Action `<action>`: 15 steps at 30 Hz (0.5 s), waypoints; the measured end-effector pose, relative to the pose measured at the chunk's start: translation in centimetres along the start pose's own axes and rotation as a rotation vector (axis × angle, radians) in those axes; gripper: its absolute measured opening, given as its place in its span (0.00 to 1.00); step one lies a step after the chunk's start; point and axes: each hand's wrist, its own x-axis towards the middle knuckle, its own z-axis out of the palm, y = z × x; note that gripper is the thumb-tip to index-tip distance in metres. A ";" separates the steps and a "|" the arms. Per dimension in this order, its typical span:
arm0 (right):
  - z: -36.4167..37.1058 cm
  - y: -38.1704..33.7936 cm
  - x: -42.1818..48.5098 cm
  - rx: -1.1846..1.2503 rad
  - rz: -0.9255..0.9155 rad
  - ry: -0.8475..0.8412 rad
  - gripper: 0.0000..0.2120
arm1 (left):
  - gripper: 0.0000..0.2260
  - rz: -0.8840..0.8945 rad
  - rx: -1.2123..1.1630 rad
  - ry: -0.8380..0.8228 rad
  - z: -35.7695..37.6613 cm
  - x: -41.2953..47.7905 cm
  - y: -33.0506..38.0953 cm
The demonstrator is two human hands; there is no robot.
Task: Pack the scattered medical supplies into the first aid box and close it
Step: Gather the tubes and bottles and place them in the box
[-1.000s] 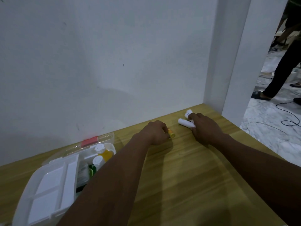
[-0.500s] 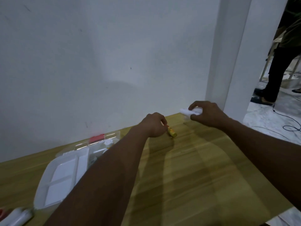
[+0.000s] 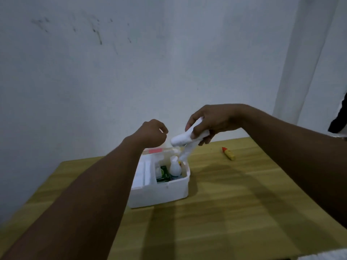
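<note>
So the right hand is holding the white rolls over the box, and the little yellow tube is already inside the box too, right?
Not quite. The head view shows the right hand holding the white rolls over the open box, but the little yellow tube is not inside. It lies on the wooden table, to the right of the box.

The first aid box (image 3: 159, 194) is white, with a pink-red strip (image 3: 155, 151) at its far edge. Inside it stand a green packet (image 3: 165, 172) and a white bottle (image 3: 175, 167) (its lower part looks a little bluish). The two rolls (image 3: 185, 140) held over the box are plain white. The small tube (image 3: 228, 153) is yellow with a red tip. The surface (image 3: 234, 203) is yellow-brown with a wood grain pattern. The wall (image 3: 150, 62) is pale grey-white with some dark marks.
</note>
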 end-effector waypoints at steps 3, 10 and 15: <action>3.4 -1.1 1.9 -0.078 0.028 -0.090 0.16 | 0.14 -0.053 -0.013 0.011 -0.7 -1.8 -2.5; 5.5 -1.8 3.2 -0.277 0.105 -0.137 0.16 | 0.14 -0.099 -0.051 0.021 -1.0 -3.0 -5.1; 7.8 -1.8 4.1 -0.498 0.190 -0.143 0.19 | 0.13 -0.082 -0.065 -0.005 0.5 -2.6 -4.7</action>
